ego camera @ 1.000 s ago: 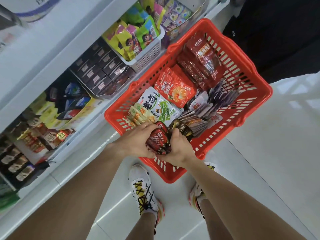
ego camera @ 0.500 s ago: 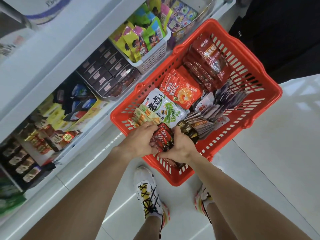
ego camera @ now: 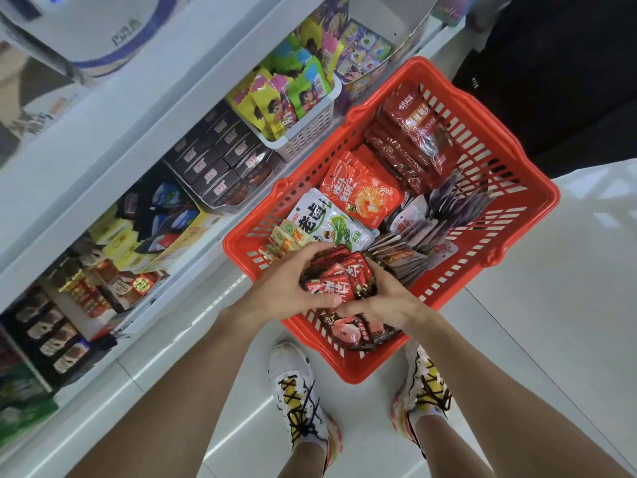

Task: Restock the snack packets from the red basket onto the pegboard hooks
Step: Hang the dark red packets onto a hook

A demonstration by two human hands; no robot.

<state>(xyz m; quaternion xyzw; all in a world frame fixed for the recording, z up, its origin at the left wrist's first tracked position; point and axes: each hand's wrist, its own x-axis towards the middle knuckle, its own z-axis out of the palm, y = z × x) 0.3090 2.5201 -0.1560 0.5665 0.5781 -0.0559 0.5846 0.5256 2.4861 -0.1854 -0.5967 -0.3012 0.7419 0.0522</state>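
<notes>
Head view: both hands meet over the near end of the red basket (ego camera: 531,198)
Left hand (ego camera: 286,288): fingers curled round the left side of a stack of red snack packets (ego camera: 339,277)
Right hand (ego camera: 386,301): curled round the stack's right side; thumb on its near edge
Basket: on the floor right of the shelves (ego camera: 103,160); other packets lie inside

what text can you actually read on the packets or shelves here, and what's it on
"老卤" in big dark characters: white and green packet in the red basket.
Red packets gripped by the left hand and right hand: white characters, partly covered, not readable.
Orange packet, dark red packets, shelf boxes: print too small or blurred.
No numbers or signs readable.
</notes>
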